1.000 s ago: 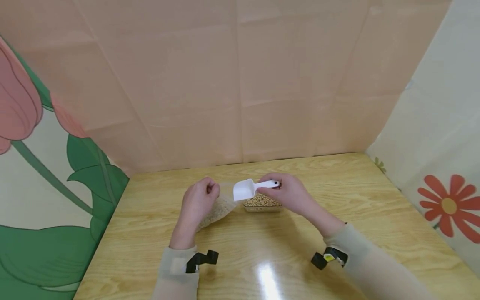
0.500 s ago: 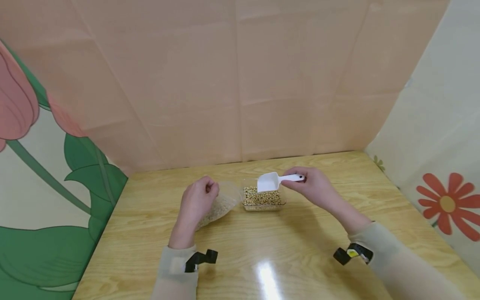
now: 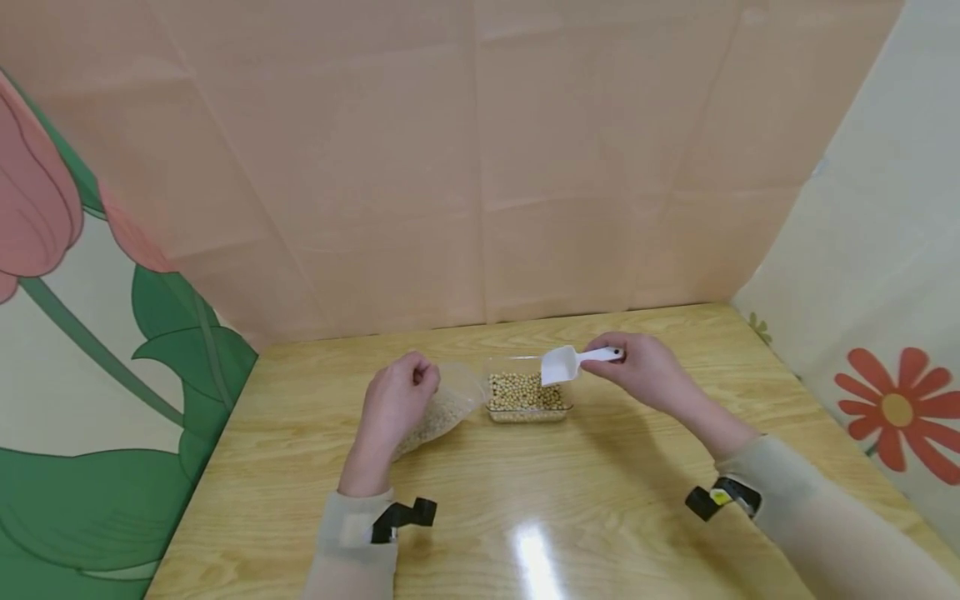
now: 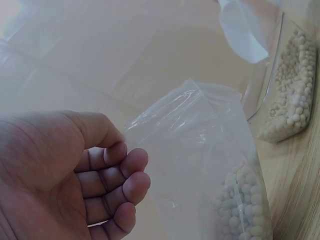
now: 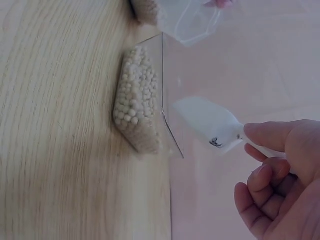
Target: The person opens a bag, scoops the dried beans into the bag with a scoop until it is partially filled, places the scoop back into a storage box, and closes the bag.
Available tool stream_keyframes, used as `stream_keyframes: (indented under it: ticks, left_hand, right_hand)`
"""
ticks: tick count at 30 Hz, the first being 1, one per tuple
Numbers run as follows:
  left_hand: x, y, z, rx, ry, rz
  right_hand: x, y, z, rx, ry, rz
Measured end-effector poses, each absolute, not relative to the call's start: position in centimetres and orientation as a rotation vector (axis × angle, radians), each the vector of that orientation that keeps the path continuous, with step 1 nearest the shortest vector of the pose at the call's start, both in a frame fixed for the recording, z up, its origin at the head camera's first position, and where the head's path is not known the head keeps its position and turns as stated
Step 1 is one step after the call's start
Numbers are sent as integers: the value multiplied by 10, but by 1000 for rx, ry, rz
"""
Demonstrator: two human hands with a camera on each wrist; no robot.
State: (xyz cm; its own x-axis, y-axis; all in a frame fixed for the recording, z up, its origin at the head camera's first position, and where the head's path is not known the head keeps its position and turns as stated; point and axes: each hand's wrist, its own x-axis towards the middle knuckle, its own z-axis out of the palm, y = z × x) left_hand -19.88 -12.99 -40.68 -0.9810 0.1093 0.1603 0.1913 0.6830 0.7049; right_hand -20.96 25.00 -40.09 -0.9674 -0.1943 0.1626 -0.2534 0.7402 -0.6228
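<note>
A small white plastic scoop (image 3: pixel 566 365) with a short handle is in the right hand (image 3: pixel 648 373), whose grip is narrow on that handle, thumb on one side and fingers on the other. The scoop's blade points left, raised above the right end of a clear rectangular plastic box (image 3: pixel 512 365) and apart from the round pale yellow beans (image 3: pixel 517 390) inside it. A dark mark shows in the blade near the handle.

The box stands toward the far edge of the wood-grain surface (image 3: pixel 465 517). Just left of it is a thin transparent plastic bag (image 3: pixel 463 383), holding similar round beans in its lower part. The left hand (image 3: pixel 396 398) has a narrow grip too, thumb and forefinger pinching the bag's upper edge; its other fingers are curled. Whether the bag touches the box I cannot tell.

Pale beige sleeves (image 3: pixel 352 558) cover both forearms, each with a black device (image 3: pixel 405 518) at the wrist. Beyond the surface's far edge hangs a creased pinkish-beige sheet (image 3: pixel 480 167); a painted pink tulip (image 3: pixel 33 183) appears at left, a red flower (image 3: pixel 896 410) at right.
</note>
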Motion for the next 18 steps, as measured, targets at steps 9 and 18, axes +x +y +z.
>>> stream_keyframes:
  ticks: [9,18]
  left_hand:
    - [-199,-130,-406,-255,-2780,-1174]
    - [-199,-129,-406,-259,-2780,-1171]
  right_hand:
    - [-216,250,-387,449,-2893,786]
    - [-224,239,-370,503,-3006,612]
